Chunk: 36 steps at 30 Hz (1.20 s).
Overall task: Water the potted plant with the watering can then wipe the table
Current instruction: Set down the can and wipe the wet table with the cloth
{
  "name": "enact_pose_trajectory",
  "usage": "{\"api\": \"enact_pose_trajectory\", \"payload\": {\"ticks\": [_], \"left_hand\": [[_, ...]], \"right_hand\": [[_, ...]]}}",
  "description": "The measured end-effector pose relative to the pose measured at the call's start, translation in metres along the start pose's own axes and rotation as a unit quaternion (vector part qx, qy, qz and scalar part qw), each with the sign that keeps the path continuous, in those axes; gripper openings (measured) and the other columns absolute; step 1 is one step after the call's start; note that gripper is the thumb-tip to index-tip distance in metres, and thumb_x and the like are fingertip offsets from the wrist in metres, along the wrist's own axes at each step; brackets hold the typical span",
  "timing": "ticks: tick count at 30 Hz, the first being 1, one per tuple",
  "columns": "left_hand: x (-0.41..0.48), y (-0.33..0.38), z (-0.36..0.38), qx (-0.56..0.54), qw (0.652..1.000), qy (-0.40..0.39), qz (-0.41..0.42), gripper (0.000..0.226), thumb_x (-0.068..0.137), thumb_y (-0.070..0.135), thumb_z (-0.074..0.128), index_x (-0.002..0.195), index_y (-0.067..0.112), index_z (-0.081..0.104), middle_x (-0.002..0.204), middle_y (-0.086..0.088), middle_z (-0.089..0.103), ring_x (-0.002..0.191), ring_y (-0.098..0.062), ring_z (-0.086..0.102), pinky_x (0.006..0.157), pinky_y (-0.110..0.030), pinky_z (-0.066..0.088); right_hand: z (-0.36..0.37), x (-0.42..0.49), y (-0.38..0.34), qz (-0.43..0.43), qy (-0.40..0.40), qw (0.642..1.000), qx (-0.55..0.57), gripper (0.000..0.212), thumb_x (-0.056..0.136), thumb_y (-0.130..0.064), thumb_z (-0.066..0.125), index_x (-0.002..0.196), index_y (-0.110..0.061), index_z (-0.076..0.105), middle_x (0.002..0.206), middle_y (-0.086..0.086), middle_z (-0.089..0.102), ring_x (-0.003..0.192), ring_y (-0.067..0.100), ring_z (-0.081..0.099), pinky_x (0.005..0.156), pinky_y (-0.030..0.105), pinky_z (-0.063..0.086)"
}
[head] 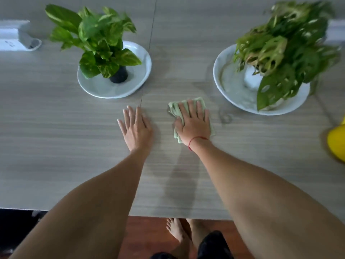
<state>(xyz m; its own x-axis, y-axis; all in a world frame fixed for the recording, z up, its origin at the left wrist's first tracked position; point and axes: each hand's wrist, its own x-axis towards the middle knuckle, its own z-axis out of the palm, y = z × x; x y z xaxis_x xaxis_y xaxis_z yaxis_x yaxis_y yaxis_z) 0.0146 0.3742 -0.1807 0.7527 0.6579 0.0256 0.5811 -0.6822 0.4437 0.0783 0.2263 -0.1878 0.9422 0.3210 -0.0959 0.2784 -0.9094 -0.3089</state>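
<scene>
My bare feet [177,230] poke out under the table [56,137] edge, nearer to me than the green cloth [174,110]. Between that edge and the cloth there's a darker, damp-looking streak [179,184] on the wood grain. My right hand [193,126] lies flat on top of the cloth, fingers straight, not curled round it, with a red string [197,140] at the wrist. Just left of the cloth my left hand [135,128] rests flat on the bare tabletop, fingers spread, holding nothing. Just right of the cloth is a little wet ring [225,117]. Way off right of the cloth, cut off by the frame, sits the yellow watering can [337,144]. Beyond the cloth to the left, a leafy potted plant [100,38] in a black pot [119,75] stands on a white plate [104,89]. Beyond it to the right, a holey-leaved plant [285,49] sits in a bigger white dish [233,98], kinda blurry.
</scene>
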Motion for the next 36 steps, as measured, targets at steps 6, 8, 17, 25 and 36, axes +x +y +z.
{"api": "enact_pose_trajectory", "payload": {"ticks": [6, 8, 17, 25, 36], "left_hand": [[-0.021, 0.041, 0.03, 0.043, 0.996, -0.048, 0.068, 0.051, 0.101, 0.036, 0.029, 0.151, 0.024, 0.031, 0.162, -0.004, 0.015, 0.15, -0.02, 0.006, 0.121, -0.041, 0.0], [-0.022, 0.039, 0.034, 0.048, 0.996, -0.035, 0.062, 0.051, 0.101, 0.037, 0.028, 0.15, 0.025, 0.031, 0.161, -0.003, 0.016, 0.15, -0.02, 0.007, 0.121, -0.042, 0.001], [-0.019, 0.039, 0.039, 0.073, 0.993, -0.006, 0.088, 0.049, 0.1, 0.035, 0.031, 0.147, 0.025, 0.036, 0.159, -0.005, 0.023, 0.149, -0.023, 0.015, 0.12, -0.045, 0.008], [-0.054, 0.098, 0.045, 0.066, 0.995, -0.03, 0.07, 0.05, 0.1, 0.029, 0.031, 0.15, 0.023, 0.031, 0.16, -0.009, 0.02, 0.149, -0.024, 0.011, 0.12, -0.047, 0.006], [-0.103, 0.167, 0.096, 0.02, 0.996, -0.044, 0.073, 0.056, 0.098, 0.029, 0.036, 0.152, 0.017, 0.027, 0.162, -0.009, 0.011, 0.15, -0.021, 0.002, 0.119, -0.046, -0.007]], "right_hand": [[-0.01, -0.042, 0.066, 0.074, 0.096, 0.993, -0.007, 0.061, 0.083, -0.046, 0.022, 0.138, -0.031, 0.041, 0.151, 0.003, 0.035, 0.141, 0.03, 0.028, 0.115, 0.05, 0.017], [-0.012, -0.036, 0.062, 0.089, 0.096, 0.991, -0.007, 0.061, 0.083, -0.045, 0.021, 0.138, -0.03, 0.041, 0.152, 0.004, 0.034, 0.141, 0.031, 0.027, 0.116, 0.051, 0.016], [-0.006, 0.007, 0.047, 0.021, 0.042, 0.999, 0.005, 0.053, 0.094, -0.042, 0.038, 0.145, -0.031, 0.027, 0.159, 0.001, 0.011, 0.147, 0.029, 0.004, 0.118, 0.049, -0.001], [-0.022, -0.073, 0.1, -0.005, 0.052, 0.998, 0.038, 0.064, 0.078, -0.045, 0.023, 0.137, -0.03, 0.043, 0.153, 0.002, 0.033, 0.144, 0.028, 0.022, 0.117, 0.048, 0.007], [-0.063, -0.082, 0.234, 0.153, 0.086, 0.984, -0.002, 0.065, 0.082, -0.048, 0.019, 0.144, -0.032, 0.027, 0.158, 0.0, 0.018, 0.146, 0.026, 0.01, 0.118, 0.047, 0.005]]}}
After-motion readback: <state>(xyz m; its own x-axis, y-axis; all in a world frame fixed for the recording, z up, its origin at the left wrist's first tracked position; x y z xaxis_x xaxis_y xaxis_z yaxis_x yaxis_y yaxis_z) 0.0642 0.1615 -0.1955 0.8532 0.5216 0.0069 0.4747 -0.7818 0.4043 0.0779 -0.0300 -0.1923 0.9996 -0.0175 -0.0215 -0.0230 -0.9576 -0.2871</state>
